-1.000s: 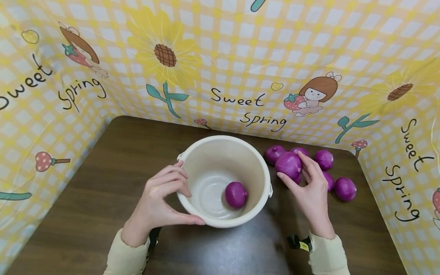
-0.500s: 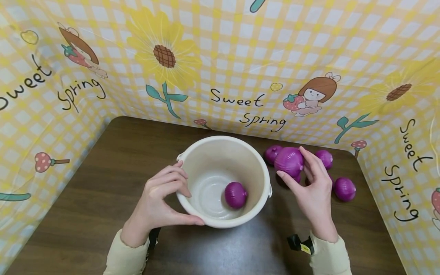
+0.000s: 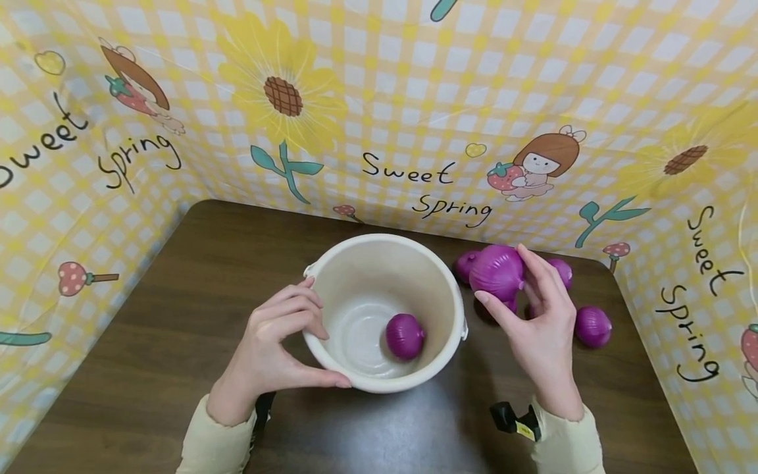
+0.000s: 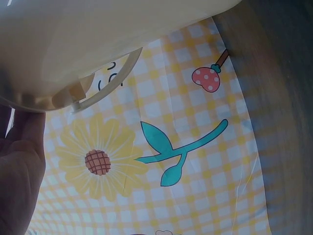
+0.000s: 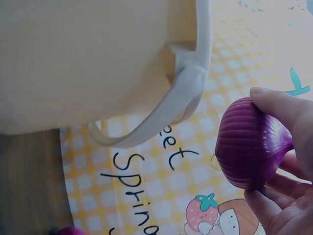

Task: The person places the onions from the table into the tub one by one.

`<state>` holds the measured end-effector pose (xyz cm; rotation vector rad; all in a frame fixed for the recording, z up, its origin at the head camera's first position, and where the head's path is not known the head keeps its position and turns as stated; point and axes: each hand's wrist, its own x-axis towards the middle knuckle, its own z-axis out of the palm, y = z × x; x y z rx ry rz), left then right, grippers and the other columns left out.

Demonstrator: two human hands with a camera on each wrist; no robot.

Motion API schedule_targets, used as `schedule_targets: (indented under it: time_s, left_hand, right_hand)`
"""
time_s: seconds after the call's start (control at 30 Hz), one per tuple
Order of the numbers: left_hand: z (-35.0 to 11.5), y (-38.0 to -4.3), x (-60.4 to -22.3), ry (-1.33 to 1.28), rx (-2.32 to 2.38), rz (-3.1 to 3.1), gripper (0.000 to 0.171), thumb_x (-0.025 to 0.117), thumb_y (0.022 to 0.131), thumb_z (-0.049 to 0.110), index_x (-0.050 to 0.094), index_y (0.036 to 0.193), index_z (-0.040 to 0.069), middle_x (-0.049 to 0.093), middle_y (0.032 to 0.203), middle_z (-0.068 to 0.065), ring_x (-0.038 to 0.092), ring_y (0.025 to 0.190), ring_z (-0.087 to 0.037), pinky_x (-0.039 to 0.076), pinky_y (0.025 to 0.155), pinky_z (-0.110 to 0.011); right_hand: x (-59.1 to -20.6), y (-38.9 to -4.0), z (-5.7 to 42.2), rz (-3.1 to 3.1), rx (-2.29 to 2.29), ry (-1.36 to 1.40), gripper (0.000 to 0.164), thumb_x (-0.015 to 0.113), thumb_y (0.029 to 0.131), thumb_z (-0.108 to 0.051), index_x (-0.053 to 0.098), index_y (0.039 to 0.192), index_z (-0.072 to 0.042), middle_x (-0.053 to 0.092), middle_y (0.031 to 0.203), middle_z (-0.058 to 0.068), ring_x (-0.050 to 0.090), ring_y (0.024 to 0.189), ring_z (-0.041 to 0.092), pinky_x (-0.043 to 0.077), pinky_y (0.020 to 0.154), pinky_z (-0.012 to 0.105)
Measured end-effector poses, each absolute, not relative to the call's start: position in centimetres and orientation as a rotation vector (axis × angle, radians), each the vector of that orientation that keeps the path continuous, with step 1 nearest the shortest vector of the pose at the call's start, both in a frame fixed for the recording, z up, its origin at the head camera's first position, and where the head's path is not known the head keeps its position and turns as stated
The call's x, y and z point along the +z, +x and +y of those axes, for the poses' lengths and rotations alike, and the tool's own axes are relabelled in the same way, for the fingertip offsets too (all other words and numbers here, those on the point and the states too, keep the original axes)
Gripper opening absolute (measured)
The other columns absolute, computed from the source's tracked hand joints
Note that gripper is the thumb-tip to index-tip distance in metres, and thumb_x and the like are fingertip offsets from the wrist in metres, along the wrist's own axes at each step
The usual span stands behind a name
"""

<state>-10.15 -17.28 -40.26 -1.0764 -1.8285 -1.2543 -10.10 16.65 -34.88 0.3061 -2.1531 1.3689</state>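
Observation:
My left hand (image 3: 275,345) grips the near left rim of a cream bucket (image 3: 385,384), thumb outside and fingers over the edge. One purple onion (image 3: 405,336) lies on the bucket's floor, toward its right wall. To the right of the bucket, my right hand (image 3: 541,322) holds another purple onion (image 5: 249,144) between thumb and fingers, raised over the onions on the table. In the right wrist view the held onion's pointed end faces the palm, and the bucket's side and handle (image 5: 146,125) stand to its left.
Several more purple onions lie at the right back of the brown table (image 3: 148,316), such as a loose onion (image 3: 593,326); some are partly hidden behind my right hand. A yellow checked cloth (image 3: 379,99) walls in the back and sides.
The onion in my right hand has risen a little from the group, and the hand has shifted slightly with it. My left hand and the bucket have barely moved.

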Motion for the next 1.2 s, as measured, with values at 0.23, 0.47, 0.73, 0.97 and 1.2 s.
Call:
schedule_targets:
  time_s: [0.23,0.47,0.73,0.97,1.2]
  left_hand:
    - [-17.2,-10.1,-40.2,-1.076,-1.255,-1.838,0.055,0.097,0.06,0.054,0.063,0.072,0.012,0.062,0.076,0.0,0.058,0.084,-0.025,0.044,0.11,-0.053]
    - [-17.1,-9.9,-40.1,-1.077,-1.261,-1.831,0.055,0.097,0.06,0.052,0.062,0.072,0.012,0.061,0.075,0.0,0.058,0.083,-0.025,0.044,0.11,-0.053]
    - [-16.8,-9.6,-39.9,-1.085,-1.264,-1.823,0.055,0.098,0.06,0.051,0.062,0.072,0.011,0.06,0.075,0.0,0.058,0.082,-0.025,0.045,0.111,-0.052]
    - [-16.9,-9.8,-40.1,-1.089,-1.263,-1.829,0.055,0.098,0.059,0.051,0.062,0.072,0.012,0.061,0.075,0.0,0.058,0.083,-0.025,0.044,0.111,-0.053]
    - [-16.8,-10.1,-40.3,-1.094,-1.252,-1.817,0.055,0.097,0.06,0.052,0.062,0.072,0.011,0.061,0.075,0.0,0.058,0.082,-0.025,0.044,0.11,-0.054]
  right_hand:
    - [-35.8,-10.7,17.1,-2.132,1.404,0.356,0.086,0.087,0.067,0.018,0.059,0.143,-0.011,0.057,0.138,0.009,0.061,0.12,0.023,0.049,0.105,0.03]
    - [-35.3,-10.4,16.5,-2.127,1.418,0.382,0.087,0.088,0.068,0.017,0.059,0.144,-0.013,0.058,0.138,0.007,0.061,0.12,0.026,0.05,0.105,0.033]
    - [-32.7,-9.2,14.5,-2.086,1.437,0.435,0.083,0.084,0.065,0.025,0.058,0.14,0.002,0.058,0.136,0.017,0.061,0.119,0.024,0.05,0.104,0.032]
    - [-31.9,-8.9,14.0,-2.082,1.44,0.493,0.084,0.084,0.063,0.026,0.058,0.14,0.004,0.059,0.134,0.017,0.061,0.119,0.026,0.051,0.104,0.033]
    - [-31.3,-8.8,13.5,-2.065,1.454,0.575,0.083,0.085,0.063,0.024,0.057,0.139,0.006,0.059,0.133,0.02,0.061,0.119,0.028,0.052,0.103,0.034]
